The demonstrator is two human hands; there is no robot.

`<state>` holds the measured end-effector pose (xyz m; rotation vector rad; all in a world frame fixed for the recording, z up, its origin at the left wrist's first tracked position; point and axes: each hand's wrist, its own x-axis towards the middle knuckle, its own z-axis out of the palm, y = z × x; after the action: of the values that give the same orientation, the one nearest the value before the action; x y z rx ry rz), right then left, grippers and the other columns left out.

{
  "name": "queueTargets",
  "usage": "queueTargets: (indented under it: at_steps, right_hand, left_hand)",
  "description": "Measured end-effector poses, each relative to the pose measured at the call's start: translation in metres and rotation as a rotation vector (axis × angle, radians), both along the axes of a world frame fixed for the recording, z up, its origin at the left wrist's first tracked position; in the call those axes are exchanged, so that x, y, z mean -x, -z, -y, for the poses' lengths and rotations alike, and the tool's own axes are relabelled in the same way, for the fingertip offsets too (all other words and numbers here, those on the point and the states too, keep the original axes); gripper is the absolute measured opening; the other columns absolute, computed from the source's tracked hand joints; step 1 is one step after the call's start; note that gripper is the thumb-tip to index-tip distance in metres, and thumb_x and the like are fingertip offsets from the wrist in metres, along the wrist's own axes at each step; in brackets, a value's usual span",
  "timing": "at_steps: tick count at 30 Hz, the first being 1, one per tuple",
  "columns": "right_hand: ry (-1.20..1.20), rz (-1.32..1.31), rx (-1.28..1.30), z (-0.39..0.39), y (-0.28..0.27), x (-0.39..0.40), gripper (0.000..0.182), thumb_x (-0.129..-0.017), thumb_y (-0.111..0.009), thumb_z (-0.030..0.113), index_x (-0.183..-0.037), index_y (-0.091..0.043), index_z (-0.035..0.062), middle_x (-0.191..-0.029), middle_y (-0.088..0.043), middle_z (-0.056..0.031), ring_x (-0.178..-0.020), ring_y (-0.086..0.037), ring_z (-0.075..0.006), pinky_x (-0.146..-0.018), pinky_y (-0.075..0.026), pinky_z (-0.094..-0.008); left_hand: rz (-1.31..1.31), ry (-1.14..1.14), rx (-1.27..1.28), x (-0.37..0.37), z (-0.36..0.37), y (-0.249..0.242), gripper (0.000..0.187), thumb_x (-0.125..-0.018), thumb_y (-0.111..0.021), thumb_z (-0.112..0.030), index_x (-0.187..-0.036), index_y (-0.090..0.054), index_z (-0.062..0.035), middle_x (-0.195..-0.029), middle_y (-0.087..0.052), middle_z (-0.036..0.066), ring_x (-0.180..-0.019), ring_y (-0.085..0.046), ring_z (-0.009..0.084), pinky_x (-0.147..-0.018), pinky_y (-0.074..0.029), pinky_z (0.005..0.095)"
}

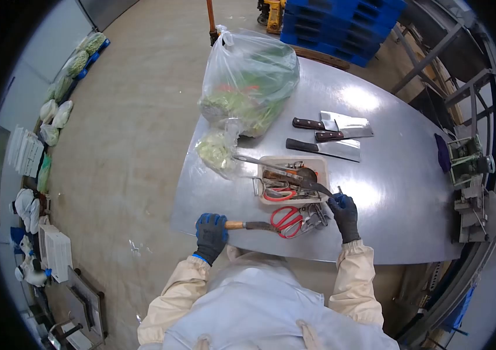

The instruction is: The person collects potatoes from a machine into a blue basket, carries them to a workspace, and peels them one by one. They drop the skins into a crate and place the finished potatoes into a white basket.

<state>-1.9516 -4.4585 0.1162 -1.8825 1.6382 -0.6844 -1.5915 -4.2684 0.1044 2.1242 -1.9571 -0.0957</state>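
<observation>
My left hand [211, 234], in a dark glove with blue fingers, is closed round the wooden handle of a curved knife [262, 226] at the table's front edge. Its dark blade points right, to red-handled scissors [286, 220]. My right hand [345, 214], also gloved, has its fingers drawn together by the tip of another dark curved blade [312, 185], which lies across a white tray [325, 175]. I cannot tell what those fingers grip. Metal tools [316, 216] lie just left of this hand. Inside the tray are more scissors [279, 194] and assorted tools.
Cleavers [347, 124] with dark handles lie behind the tray on the steel table [399, 192]. A large clear bag of green vegetables [248, 81] stands at the back left, a smaller bag [216, 151] before it. Metal equipment [474, 204] lines the right edge; blue pallets [341, 26] stand beyond.
</observation>
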Motion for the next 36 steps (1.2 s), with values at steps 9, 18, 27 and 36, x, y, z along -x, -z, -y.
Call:
queueTargets:
  at_steps: [9, 18, 27, 36]
  right_hand:
    - [-0.185, 0.106, 0.196, 0.019, -0.039, -0.007, 0.014, -0.075, -0.069, 0.011, -0.079, -0.057, 0.0045, -0.078, -0.056, -0.0092, -0.065, -0.055, -0.0249, -0.058, -0.043, -0.0353]
    - [-0.393, -0.283, 0.545, 0.036, -0.043, -0.002, 0.013, -0.067, -0.065, 0.004, -0.076, -0.056, 0.0060, -0.084, -0.058, -0.0085, -0.080, -0.056, -0.0295, -0.069, -0.043, -0.0410]
    - [-0.336, -0.227, 0.635, 0.041, -0.036, 0.002, 0.015, -0.067, -0.066, 0.003, -0.079, -0.058, 0.0055, -0.080, -0.060, -0.0098, -0.075, -0.057, -0.0307, -0.064, -0.045, -0.0415]
    - [-0.242, 0.147, 0.394, 0.017, -0.042, -0.015, 0.014, -0.078, -0.060, 0.003, -0.071, -0.048, 0.0036, -0.069, -0.048, -0.0099, -0.060, -0.047, -0.0260, -0.057, -0.039, -0.0325]
  left_hand:
    - [0.030, -0.043, 0.045, 0.009, 0.002, -0.004, 0.032, -0.065, -0.062, -0.016, -0.096, -0.059, -0.0091, -0.096, -0.056, 0.010, -0.098, -0.050, 0.0321, -0.089, -0.037, 0.0488]
    - [0.015, -0.095, 0.076, 0.013, 0.001, -0.001, 0.031, -0.062, -0.063, -0.014, -0.093, -0.059, -0.0096, -0.094, -0.056, 0.010, -0.097, -0.051, 0.0313, -0.092, -0.037, 0.0481]
    - [-0.165, -0.310, 0.113, 0.030, -0.046, -0.020, 0.032, -0.065, -0.065, -0.015, -0.095, -0.058, -0.0065, -0.097, -0.058, 0.012, -0.096, -0.052, 0.0325, -0.086, -0.039, 0.0459]
    - [-0.317, -0.431, 0.160, 0.036, -0.138, -0.020, 0.032, -0.067, -0.065, -0.010, -0.098, -0.057, -0.0046, -0.096, -0.058, 0.014, -0.091, -0.055, 0.0317, -0.079, -0.043, 0.0418]
